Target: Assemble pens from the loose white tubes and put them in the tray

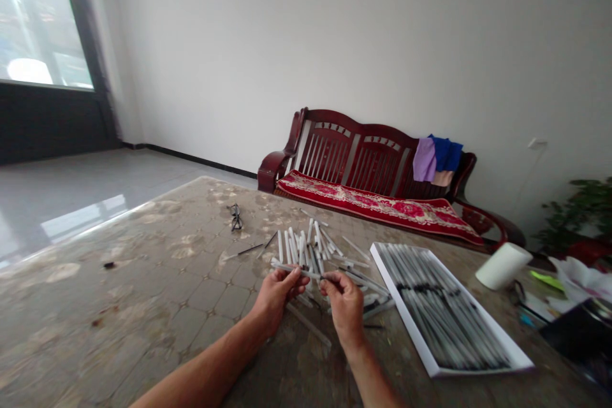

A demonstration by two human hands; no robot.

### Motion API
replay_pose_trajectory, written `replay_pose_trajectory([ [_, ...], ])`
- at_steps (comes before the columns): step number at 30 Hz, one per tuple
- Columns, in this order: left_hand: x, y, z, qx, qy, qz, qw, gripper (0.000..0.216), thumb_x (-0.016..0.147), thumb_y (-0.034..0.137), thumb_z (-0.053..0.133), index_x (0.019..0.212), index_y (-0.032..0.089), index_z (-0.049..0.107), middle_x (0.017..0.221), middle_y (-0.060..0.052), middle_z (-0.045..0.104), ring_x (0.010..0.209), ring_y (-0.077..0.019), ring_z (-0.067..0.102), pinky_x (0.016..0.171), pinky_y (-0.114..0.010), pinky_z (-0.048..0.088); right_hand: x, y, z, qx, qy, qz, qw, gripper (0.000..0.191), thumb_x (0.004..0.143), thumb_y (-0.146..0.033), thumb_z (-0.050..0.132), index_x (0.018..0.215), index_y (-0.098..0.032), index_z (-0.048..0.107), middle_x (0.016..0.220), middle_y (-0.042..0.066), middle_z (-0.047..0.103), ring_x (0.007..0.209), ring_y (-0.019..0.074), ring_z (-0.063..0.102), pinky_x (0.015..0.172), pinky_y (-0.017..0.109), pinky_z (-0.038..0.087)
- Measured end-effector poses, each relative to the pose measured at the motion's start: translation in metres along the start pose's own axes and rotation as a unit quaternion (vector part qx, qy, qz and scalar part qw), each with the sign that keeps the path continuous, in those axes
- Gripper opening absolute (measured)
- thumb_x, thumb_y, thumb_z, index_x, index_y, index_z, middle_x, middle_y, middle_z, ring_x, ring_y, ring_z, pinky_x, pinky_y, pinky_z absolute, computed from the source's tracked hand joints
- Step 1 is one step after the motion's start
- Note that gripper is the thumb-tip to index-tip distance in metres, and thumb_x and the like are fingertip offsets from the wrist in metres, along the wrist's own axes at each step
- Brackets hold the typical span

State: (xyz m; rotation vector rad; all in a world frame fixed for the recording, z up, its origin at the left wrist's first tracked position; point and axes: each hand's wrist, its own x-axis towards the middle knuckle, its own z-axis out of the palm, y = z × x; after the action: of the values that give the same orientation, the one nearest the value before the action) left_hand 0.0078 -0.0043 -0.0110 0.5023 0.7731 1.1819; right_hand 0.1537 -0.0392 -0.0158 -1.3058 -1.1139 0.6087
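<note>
My left hand (278,294) pinches a thin white pen barrel (292,268) that lies level across both hands. My right hand (345,301) grips the other end, fingers closed around a dark pen part (327,278). Both hands hover just above the patterned table (157,280). Right behind them lies a loose heap of white pen barrels (310,247), several of them. To the right a flat white box (442,306) holds rows of finished pens.
Black glasses (235,217) lie farther back on the table. A white roll (503,265) stands beyond the box, with clutter at the far right. A red wooden bench (377,178) stands against the wall behind the table.
</note>
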Motion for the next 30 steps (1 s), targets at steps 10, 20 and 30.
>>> replay_pose_trajectory([
  [10, -0.001, -0.005, -0.002, 0.012, -0.028, 0.034, 0.999, 0.044, 0.046, 0.034, 0.094, 0.074, 0.013, 0.068, 0.064, 0.000, 0.071, 0.059, -0.0126, 0.068, 0.050, -0.017, 0.052, -0.002, 0.002, -0.006, -0.215, -0.022, -0.124, 0.969, 0.038, 0.093, -0.047, 0.043, 0.070, -0.022, 0.059, 0.060, 0.002, 0.061, 0.056, 0.0160, 0.056, 0.055, 0.024, 0.039],
  [20, -0.005, -0.003, -0.002, 0.042, -0.030, 0.042, 0.998, 0.050, 0.044, 0.042, 0.093, 0.075, 0.013, 0.068, 0.062, 0.000, 0.070, 0.058, -0.0118, 0.067, 0.050, -0.017, 0.051, -0.005, -0.006, -0.004, -0.217, -0.056, -0.099, 0.969, 0.038, 0.095, -0.048, 0.038, 0.068, -0.023, 0.051, 0.057, -0.001, 0.054, 0.054, 0.0151, 0.052, 0.054, 0.024, 0.034],
  [30, -0.004, -0.004, -0.001, 0.059, -0.014, 0.046, 0.997, 0.052, 0.040, 0.044, 0.093, 0.074, 0.013, 0.068, 0.059, 0.001, 0.068, 0.056, -0.0128, 0.066, 0.049, -0.019, 0.050, -0.002, -0.004, -0.006, -0.211, -0.064, -0.084, 0.972, 0.035, 0.093, -0.048, 0.041, 0.071, -0.023, 0.052, 0.057, -0.002, 0.054, 0.054, 0.0148, 0.052, 0.053, 0.023, 0.034],
])
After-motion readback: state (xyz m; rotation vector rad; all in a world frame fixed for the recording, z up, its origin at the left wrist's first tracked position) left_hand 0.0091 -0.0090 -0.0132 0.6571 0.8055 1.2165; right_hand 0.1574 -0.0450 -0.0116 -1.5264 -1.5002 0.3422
